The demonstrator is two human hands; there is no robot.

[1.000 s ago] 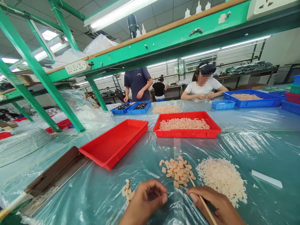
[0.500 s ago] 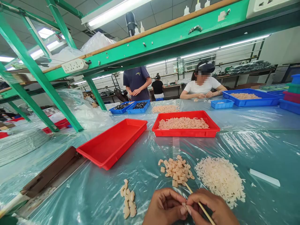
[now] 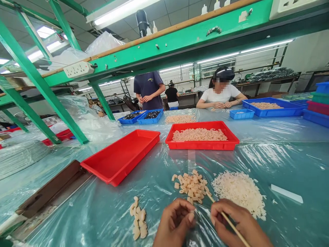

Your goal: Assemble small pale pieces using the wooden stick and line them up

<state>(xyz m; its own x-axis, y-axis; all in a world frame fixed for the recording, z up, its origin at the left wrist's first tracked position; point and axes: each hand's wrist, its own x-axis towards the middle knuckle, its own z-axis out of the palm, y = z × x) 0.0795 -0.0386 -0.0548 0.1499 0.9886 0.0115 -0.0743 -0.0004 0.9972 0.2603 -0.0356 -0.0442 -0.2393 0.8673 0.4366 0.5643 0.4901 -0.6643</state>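
My left hand (image 3: 176, 221) hovers over the plastic-covered table with thumb and fingertips pinched together; whatever sits between them is too hidden to make out. In my right hand (image 3: 238, 221) is a thin wooden stick (image 3: 232, 226), its tip pointing up toward a pile of small beige rubbery pieces (image 3: 194, 185). To the right of that pile spreads a heap of small white flakes (image 3: 239, 192). Left of my left hand lies a small cluster of curved beige pieces (image 3: 139, 219). A gap separates the two hands.
A red tray (image 3: 120, 156) stands at left, and another red tray (image 3: 203, 146) of beige pieces is ahead. A white strip (image 3: 286, 193) lies at right. A green shelf beam (image 3: 154, 48) crosses overhead. People work across the table near blue trays (image 3: 275, 111).
My hands, touching at the fingertips before, have come apart. The right hand has shifted right with the stick, and the left has moved slightly left. The view has shifted a little.
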